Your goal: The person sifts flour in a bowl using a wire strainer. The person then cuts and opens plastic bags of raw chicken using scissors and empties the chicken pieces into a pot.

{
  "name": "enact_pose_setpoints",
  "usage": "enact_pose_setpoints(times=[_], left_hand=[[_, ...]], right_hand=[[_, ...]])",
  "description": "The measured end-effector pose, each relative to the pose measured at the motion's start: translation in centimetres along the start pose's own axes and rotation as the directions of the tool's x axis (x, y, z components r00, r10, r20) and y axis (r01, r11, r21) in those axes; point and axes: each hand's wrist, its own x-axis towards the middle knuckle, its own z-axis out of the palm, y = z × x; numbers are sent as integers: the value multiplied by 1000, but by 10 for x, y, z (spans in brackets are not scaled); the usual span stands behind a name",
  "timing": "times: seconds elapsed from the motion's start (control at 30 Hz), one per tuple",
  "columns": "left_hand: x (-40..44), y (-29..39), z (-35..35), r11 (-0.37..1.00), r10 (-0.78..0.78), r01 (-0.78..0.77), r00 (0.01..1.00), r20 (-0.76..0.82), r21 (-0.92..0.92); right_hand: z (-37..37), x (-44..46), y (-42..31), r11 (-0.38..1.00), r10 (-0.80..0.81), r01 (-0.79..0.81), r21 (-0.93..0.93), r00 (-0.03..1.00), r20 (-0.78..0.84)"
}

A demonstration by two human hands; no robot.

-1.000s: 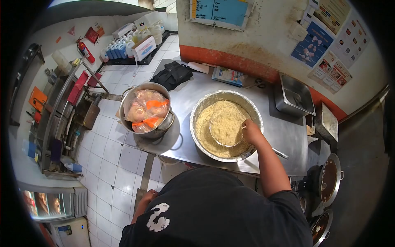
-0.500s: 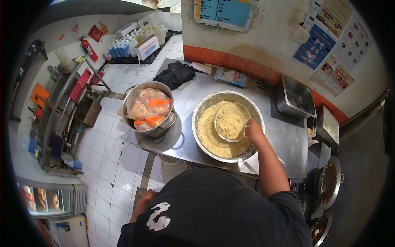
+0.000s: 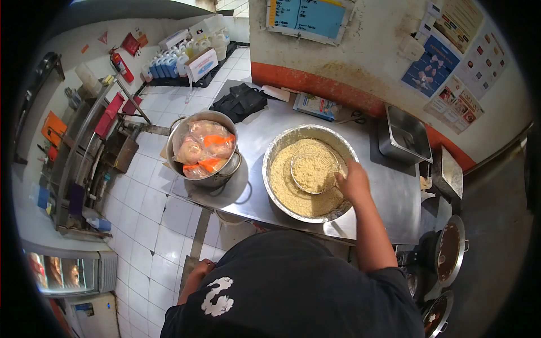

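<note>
My right hand point(image 3: 353, 181) is closed on the edge or handle of a round wire-mesh strainer point(image 3: 322, 151); the exact grip is hidden by the fingers. Pale yellow, crumbly coating point(image 3: 284, 188) lies heaped inside the strainer and fills much of the big metal bowl point(image 3: 307, 132) around it. The strainer sits low within the bowl, over the coating. Down by my waist, my left hand point(image 3: 203, 267) has its fingers curled, partly hidden against the dark shirt; what it may hold cannot be seen.
Left of the bowl on the steel table point(image 3: 256, 197) stands a metal pot point(image 3: 177, 132) with bagged raw meat point(image 3: 194, 147). Black cloth point(image 3: 241, 101) lies behind it. A steel pan point(image 3: 389, 143) is at the back right; pans of dark liquid point(image 3: 451, 248) stand at the right.
The coating in the strainer has gone down, and more of the mesh shows. My right hand has shifted slightly to the right and turned; the left hand is about where it was.
</note>
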Motion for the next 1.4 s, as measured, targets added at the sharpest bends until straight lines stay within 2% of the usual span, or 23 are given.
enact_pose_setpoints(times=[0.03,0.07,0.1,0.17,0.27,0.37,0.4,0.5,0.57,0.6,0.7,0.73,0.87,0.97,1.07,1.13,1.17,1.2,1.23,1.3,1.4], left_hand=[[-1,6,-3,997,-64,63,998,10,32],[-5,11,-3,990,-127,126,992,17,65],[-10,15,1,990,-113,119,991,-72,80],[-16,22,13,988,-76,106,967,-245,112],[6,-7,22,989,-114,128,978,-175,70],[2,6,11,998,-65,67,991,-117,14],[1,11,7,999,-46,47,994,-96,5],[0,28,-8,999,27,-28,999,-31,-24],[19,20,-11,995,73,-77,995,-62,-62],[25,26,-9,1000,21,-21,991,-132,3],[40,44,-17,990,-104,102,994,-17,-96],[27,70,-20,995,-92,95,991,-97,25],[34,87,-21,998,-60,58,997,-58,-26],[58,59,-21,998,30,-30,1000,2,-58],[22,95,-22,998,9,-7,999,-37,65],[57,46,-17,992,70,-73,997,-32,-103],[56,51,-14,977,100,-104,995,-29,-186],[51,41,-14,995,70,-73,996,-48,-69],[45,45,-14,998,47,-50,997,-65,-37],[28,55,-9,1000,8,-9,995,-100,-7],[2,72,3,999,-43,45,984,-171,8]], right_hand=[[-13,-8,7,994,-93,88,-65,993,-70],[-31,-21,14,990,-55,61,-129,997,53],[-48,-35,24,980,-9,43,-196,985,171],[-64,-58,49,951,195,-55,-305,872,449],[-50,-90,81,983,161,-182,-5,860,483],[-48,-117,75,970,78,-146,194,944,320],[-42,-123,78,975,53,-103,198,969,240],[-32,-137,78,962,47,-102,254,976,212],[-32,-142,72,966,68,-105,236,985,161],[-32,-142,70,968,75,-105,227,988,134],[-31,-146,68,959,49,-98,265,981,187],[-29,-148,66,957,69,-116,267,982,178],[-29,-150,65,952,82,-126,280,983,166],[-28,-152,66,955,92,-133,265,983,161],[-27,-152,74,962,56,-96,255,986,160],[-27,-152,79,962,55,-95,257,986,160],[-26,-151,78,959,74,-114,260,984,159],[-26,-150,79,956,93,-133,262,983,160],[-28,-148,80,958,72,-112,266,985,155],[-33,-144,83,959,26,-67,274,989,149],[-33,-142,85,961,63,-105,256,984,166]])
